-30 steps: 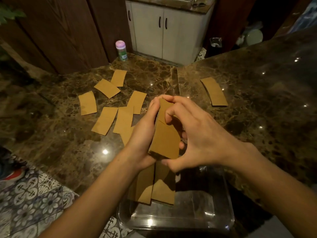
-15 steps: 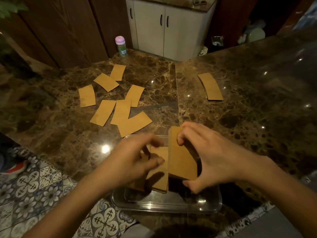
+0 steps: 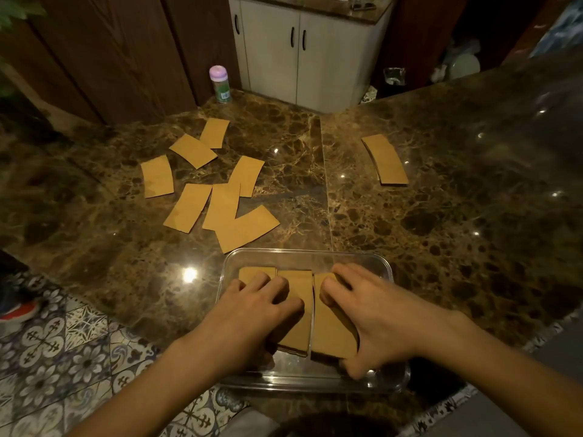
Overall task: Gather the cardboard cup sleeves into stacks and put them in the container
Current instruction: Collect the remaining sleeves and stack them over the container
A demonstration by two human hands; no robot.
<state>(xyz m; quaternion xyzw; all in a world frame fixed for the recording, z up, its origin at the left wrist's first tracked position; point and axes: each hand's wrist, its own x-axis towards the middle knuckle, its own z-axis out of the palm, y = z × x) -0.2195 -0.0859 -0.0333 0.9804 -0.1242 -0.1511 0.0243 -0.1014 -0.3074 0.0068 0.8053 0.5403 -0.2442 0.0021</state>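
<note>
Head view: you're seating a stack in the clear container, right hand gripping its ends, left hand spread flat on the neighbouring stack. Long axes run away from you. Next, let go and collect the loose sleeves at far left.

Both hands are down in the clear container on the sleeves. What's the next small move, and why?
Probably let go with the right hand and lift it out: its stack already lies in the container beside the stack under the left hand. Then reach for the loose sleeves on the counter.
</note>
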